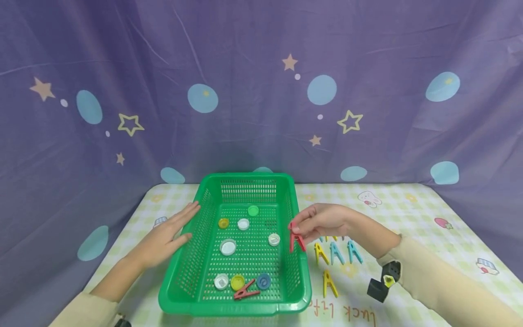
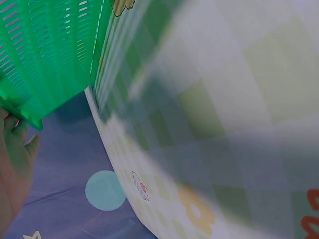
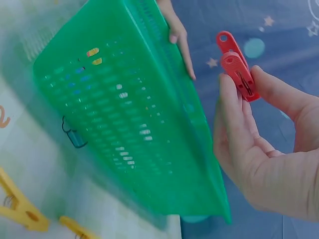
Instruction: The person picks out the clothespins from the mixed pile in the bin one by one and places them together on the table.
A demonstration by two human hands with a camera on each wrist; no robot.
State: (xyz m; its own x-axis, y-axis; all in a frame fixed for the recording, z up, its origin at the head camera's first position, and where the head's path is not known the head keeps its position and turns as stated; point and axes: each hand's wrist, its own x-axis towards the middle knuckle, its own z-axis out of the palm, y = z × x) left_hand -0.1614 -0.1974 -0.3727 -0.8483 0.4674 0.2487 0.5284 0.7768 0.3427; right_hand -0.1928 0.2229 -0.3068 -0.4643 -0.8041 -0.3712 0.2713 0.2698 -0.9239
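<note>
My right hand [image 1: 324,221] pinches a red clothespin [image 1: 296,237] between thumb and fingers, just above the right rim of a green basket [image 1: 234,309]. The right wrist view shows the same red clothespin [image 3: 238,69] by the basket's edge. My left hand [image 1: 165,238] rests on the basket's left rim with its fingers extended. Inside the basket lie several bottle caps, among them a green cap [image 1: 253,210], a yellow cap [image 1: 237,282] and a blue cap [image 1: 263,281]. Another red clothespin [image 1: 246,289] lies near the basket's front wall.
Right of the basket, several yellow and blue clothespins lie on the checked tablecloth [image 1: 412,227], with one yellow clothespin [image 1: 329,284] nearer the front. Some at the back are partly hidden by my right hand. A purple curtain [image 1: 253,136] hangs behind the table.
</note>
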